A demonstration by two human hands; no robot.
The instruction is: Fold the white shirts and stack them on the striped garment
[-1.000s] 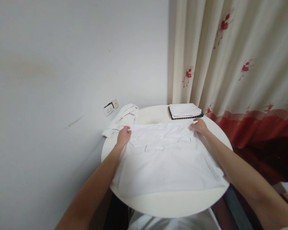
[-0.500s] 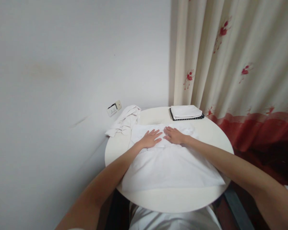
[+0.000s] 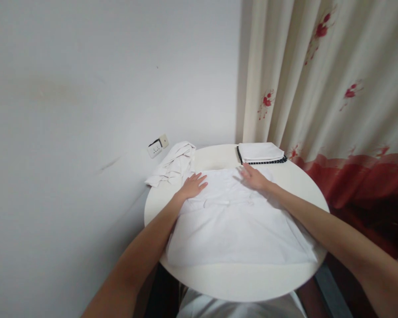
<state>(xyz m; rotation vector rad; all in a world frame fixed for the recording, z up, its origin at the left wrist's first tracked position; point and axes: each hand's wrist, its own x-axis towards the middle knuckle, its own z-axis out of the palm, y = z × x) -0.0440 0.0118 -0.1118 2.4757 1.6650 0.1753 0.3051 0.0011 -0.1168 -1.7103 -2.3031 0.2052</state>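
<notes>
the white cloth (image 3: 239, 234) lies in the middle of the round table (image 3: 239, 282). the left hand (image 3: 193, 186) is flat on its far left part, fingers spread, gripping nothing. the right hand (image 3: 254, 177) is wide too, by the far right part, but its fingertips are blurry, so i cannot tell if they touch. far right, a folded cloth (image 3: 261, 151) hides most of a black-edged thing (image 3: 265, 162).

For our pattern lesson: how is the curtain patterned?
The curtain has red floral motifs on cream above a red band, clearest in the head view.
</notes>
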